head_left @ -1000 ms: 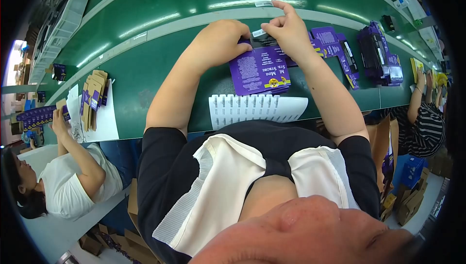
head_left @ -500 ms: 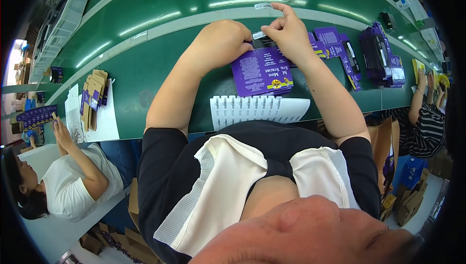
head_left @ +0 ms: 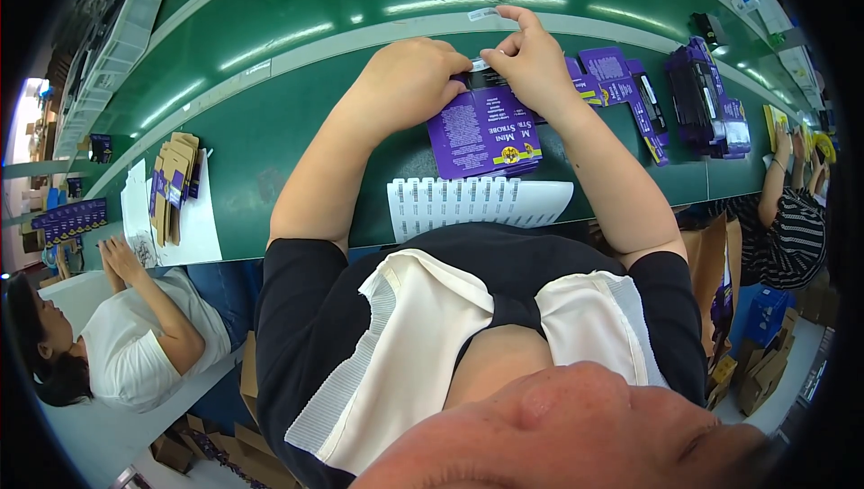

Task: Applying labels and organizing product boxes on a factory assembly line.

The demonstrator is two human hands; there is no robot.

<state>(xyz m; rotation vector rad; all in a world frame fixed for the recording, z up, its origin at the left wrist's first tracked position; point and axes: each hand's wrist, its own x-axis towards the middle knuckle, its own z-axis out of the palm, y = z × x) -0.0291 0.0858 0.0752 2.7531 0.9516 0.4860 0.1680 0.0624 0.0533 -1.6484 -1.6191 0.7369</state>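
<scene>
A stack of flat, unfolded purple boxes point(head_left: 481, 134) lies on the green workbench in front of me. My left hand point(head_left: 416, 75) is closed, its fingertips gripping the black flap at the top box's far edge. On that flap is a small white sticker point(head_left: 480, 65), and my right hand point(head_left: 538, 62) pinches at its right end with the thumb. Another white sticker point(head_left: 483, 14) clings to the tip of my raised right index finger. Nearest my body lies a white sheet of stickers point(head_left: 477, 204), partly under the stack's near edge.
More flat purple boxes point(head_left: 615, 84) lie to the right, beside a taller pile of them point(head_left: 706, 107). Brown-and-purple cartons point(head_left: 173, 185) rest on white paper at left. A person in white point(head_left: 148, 345) sits at left; another person's hands point(head_left: 792, 152) work at far right.
My right thumb and raised finger have shifted slightly left, closer to the sticker on the flap. The person at left has lowered their hands to the bench edge.
</scene>
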